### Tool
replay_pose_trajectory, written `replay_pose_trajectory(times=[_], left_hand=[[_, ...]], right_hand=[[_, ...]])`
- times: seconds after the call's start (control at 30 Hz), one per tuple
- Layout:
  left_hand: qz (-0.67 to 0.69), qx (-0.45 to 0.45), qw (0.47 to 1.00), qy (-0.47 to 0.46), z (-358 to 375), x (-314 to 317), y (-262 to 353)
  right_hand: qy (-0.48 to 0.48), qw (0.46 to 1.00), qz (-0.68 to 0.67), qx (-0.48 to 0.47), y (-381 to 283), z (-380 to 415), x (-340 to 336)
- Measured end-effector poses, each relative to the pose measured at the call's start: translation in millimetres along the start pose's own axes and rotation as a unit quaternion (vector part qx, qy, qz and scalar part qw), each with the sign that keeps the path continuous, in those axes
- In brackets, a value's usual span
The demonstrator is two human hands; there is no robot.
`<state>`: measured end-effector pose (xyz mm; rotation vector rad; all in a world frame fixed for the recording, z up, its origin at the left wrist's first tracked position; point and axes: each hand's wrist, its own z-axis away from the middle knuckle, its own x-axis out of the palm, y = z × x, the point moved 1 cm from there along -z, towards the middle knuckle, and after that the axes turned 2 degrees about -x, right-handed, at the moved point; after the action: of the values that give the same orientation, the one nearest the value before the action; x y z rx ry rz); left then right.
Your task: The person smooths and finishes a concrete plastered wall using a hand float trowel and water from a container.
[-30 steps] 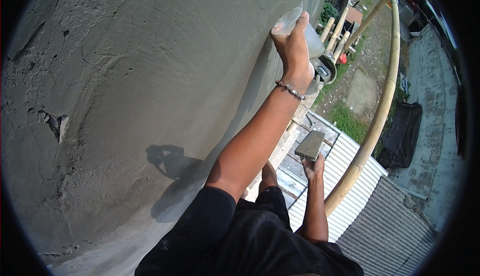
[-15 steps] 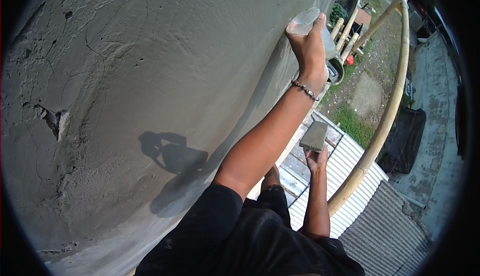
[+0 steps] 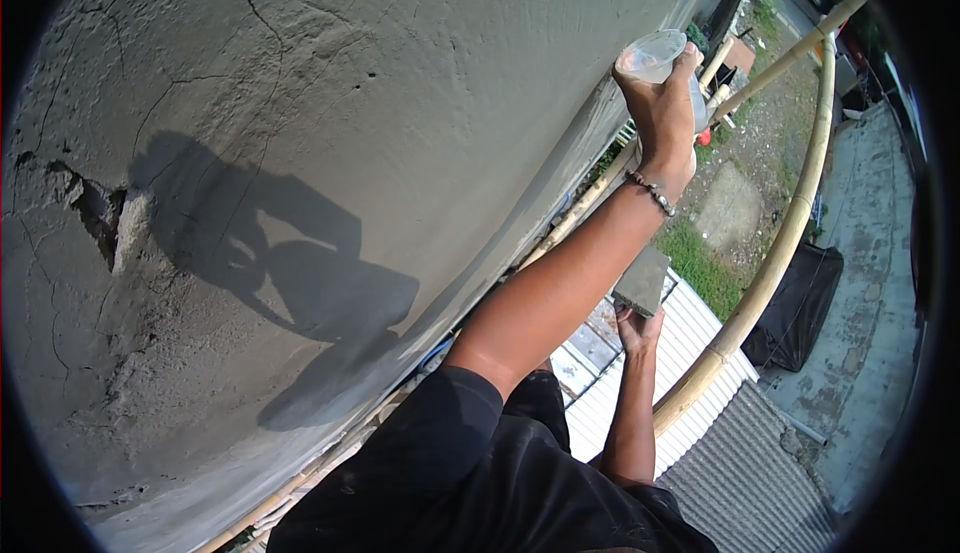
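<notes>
Gripping a clear plastic cup (image 3: 655,55), my left grip (image 3: 660,113) is clamped round its side, thumb toward the rim; the cup hangs tilted beyond the right edge of the grey plastered wall (image 3: 430,83) as I see it, its mouth turned partly toward me, and I cannot tell what, if anything, is inside; a beaded bracelet (image 3: 652,193) circles that wrist. My right grip (image 3: 638,328) is closed on the lower end of a flat grey slab (image 3: 643,281), which sits just beside my left forearm, part of its upper left edge hidden behind it; neither thing rests on any surface, each being carried by hand. Near the wall's left edge a broken hole (image 3: 100,208) gapes, with cracks running above it; my shadow (image 3: 320,253) falls between that hole and the wall's lower right edge; a curved bamboo pole (image 3: 790,228) sweeps down past my right forearm, above white corrugated sheeting (image 3: 690,363) and grass (image 3: 705,263).
</notes>
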<state>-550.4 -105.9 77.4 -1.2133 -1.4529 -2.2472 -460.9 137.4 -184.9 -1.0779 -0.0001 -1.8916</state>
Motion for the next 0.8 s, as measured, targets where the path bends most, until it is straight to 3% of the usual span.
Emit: replay_pose_trajectory(times=[0.07,0.13,0.3,0.53,0.8], left_hand=[[-0.013,0.0,1.0,0.008,1.8,-1.3,0.7],[-0.018,0.002,1.0,0.011,1.7,-1.9,0.0],[-0.013,0.006,1.0,-0.001,1.6,-5.5,-2.1],[0.003,0.005,1.0,-0.006,1.4,-6.8,0.3],[0.011,-0.01,1.0,-0.002,5.7,-4.7,5.9]], right_hand=[[-0.003,1.0,0.005,-0.001,0.3,-2.3,-1.7],[-0.116,0.99,-0.064,0.049,-2.1,-8.0,-4.7],[-0.092,0.995,-0.031,-0.008,-2.9,-10.6,21.0],[-0.111,0.993,-0.027,0.03,-4.0,-30.4,4.7],[-0.06,0.998,0.03,0.017,-1.2,-13.4,8.4]])
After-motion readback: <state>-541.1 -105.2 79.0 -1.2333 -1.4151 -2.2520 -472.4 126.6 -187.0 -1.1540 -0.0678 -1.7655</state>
